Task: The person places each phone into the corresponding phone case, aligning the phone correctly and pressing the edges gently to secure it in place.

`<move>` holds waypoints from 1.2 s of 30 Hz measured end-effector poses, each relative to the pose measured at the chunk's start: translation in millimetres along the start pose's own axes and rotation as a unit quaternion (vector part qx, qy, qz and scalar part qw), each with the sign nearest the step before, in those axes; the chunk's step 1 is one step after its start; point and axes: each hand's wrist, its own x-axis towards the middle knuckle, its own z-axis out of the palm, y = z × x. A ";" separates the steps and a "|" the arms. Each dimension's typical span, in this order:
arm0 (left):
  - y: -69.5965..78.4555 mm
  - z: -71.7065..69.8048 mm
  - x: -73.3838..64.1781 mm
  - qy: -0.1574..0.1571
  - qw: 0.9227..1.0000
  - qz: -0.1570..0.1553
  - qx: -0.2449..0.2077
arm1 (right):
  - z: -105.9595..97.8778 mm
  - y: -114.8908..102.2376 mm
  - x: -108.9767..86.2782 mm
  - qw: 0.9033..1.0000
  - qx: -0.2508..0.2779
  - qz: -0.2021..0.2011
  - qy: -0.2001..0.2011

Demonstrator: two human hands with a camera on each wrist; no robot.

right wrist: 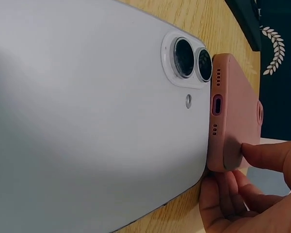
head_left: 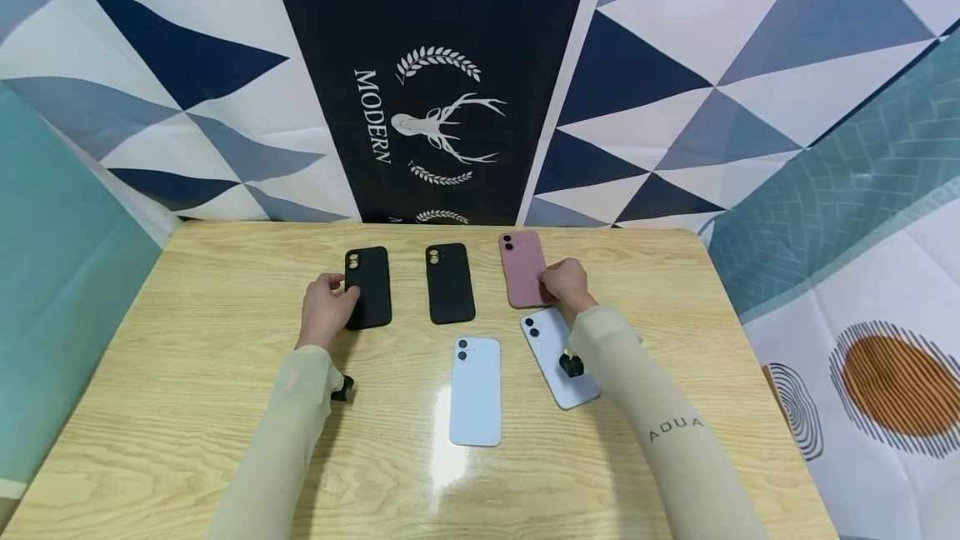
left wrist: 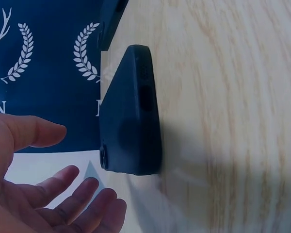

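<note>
My left hand (head_left: 322, 315) is beside the left edge of a black phone case (head_left: 371, 290), overlapping it in the head view. In the left wrist view, that hand's thumb and fingers are spread apart, with a gap between them and the black case (left wrist: 128, 126). My right hand (head_left: 570, 282) pinches the lower right corner of a pink phone case (head_left: 523, 269), thumb on its back and fingers at its side edge in the right wrist view. Just below the pink case lies a white phone (head_left: 546, 344), slanted and partly hidden under the right wrist.
A second black phone case (head_left: 451, 283) lies between the other two cases. Nearer the front, another white phone (head_left: 476, 394) lies camera side up. Patterned cloth (head_left: 442, 107) stands along the back edge of the wooden table (head_left: 225, 307).
</note>
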 end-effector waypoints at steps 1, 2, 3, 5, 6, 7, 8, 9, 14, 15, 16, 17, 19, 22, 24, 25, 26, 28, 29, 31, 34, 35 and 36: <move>-0.2 0.3 0.6 0.001 1.000 -0.002 0.001 | -0.3 0.0 0.1 1.000 -0.002 -0.001 0.000; -0.7 0.5 1.2 0.001 1.000 -0.004 0.003 | -0.4 0.2 0.1 1.000 -0.003 -0.002 0.001; -1.0 0.7 1.6 0.002 1.000 -0.005 0.004 | -0.9 0.2 0.2 1.000 -0.004 -0.004 0.001; -2.0 0.9 2.4 0.003 1.000 -0.006 0.007 | -1.5 0.7 0.4 1.000 -0.002 -0.005 0.002; -2.4 1.0 2.5 0.004 1.000 -0.005 0.009 | -1.8 1.0 0.3 1.000 -0.001 -0.005 0.002; -2.7 1.2 2.6 0.005 1.000 -0.004 0.011 | -2.2 1.2 0.2 1.000 0.001 -0.005 0.002; -2.9 1.4 2.6 0.005 1.000 -0.002 0.012 | -2.4 1.5 -0.3 1.000 0.004 -0.005 0.001; -3.1 1.6 2.6 0.006 1.000 -0.001 0.013 | -2.7 1.9 -0.7 1.000 0.006 -0.005 0.001; -3.6 2.7 2.8 0.004 1.000 0.002 0.016 | -5.0 5.3 -6.6 1.000 0.016 -0.010 -0.011; -3.7 2.7 3.0 0.004 1.000 0.001 0.016 | -5.5 6.3 -7.9 1.000 0.019 -0.011 -0.015; -3.7 2.6 3.3 0.003 1.000 0.001 0.017 | -6.1 7.3 -9.4 1.000 0.021 -0.011 -0.020; -3.8 2.5 3.7 0.004 1.000 0.001 0.019 | -6.6 8.0 -11.0 0.999 0.025 -0.011 -0.025; -3.7 2.2 4.4 0.004 1.000 0.001 0.022 | -7.8 9.7 -13.8 0.999 0.026 -0.014 -0.031; -3.8 1.4 6.1 0.004 1.000 -0.001 0.027 | -9.9 11.7 -18.3 0.999 0.026 -0.012 -0.038; -3.9 1.0 7.4 0.002 1.000 -0.002 0.031 | -11.4 12.8 -21.4 0.999 0.028 -0.005 -0.041; -3.6 0.9 7.7 0.001 0.999 -0.003 0.032 | -12.3 13.6 -22.9 0.999 0.029 0.000 -0.042; -3.5 0.9 8.1 -0.001 0.999 -0.003 0.033 | -13.1 14.5 -24.5 0.999 0.029 0.004 -0.042; -2.9 0.8 8.3 -0.003 0.999 -0.005 0.034 | -14.4 16.5 -27.2 0.999 0.030 0.013 -0.041; -2.9 0.7 8.4 -0.005 0.999 -0.006 0.035 | -14.9 17.5 -28.6 0.999 0.029 0.016 -0.040; -2.9 0.6 8.3 -0.008 0.999 -0.010 0.035 | -15.9 20.3 -31.3 0.999 0.024 0.015 -0.040; -2.3 0.4 7.8 -0.014 0.999 -0.015 0.038 | -16.6 25.2 -35.9 0.999 0.016 0.018 -0.046; -1.7 0.4 7.8 -0.016 0.999 -0.014 0.040 | -16.6 26.9 -37.4 0.999 0.010 0.017 -0.049; -1.1 0.4 7.9 -0.017 0.999 -0.013 0.042 | -16.6 28.7 -38.9 0.999 0.006 0.016 -0.052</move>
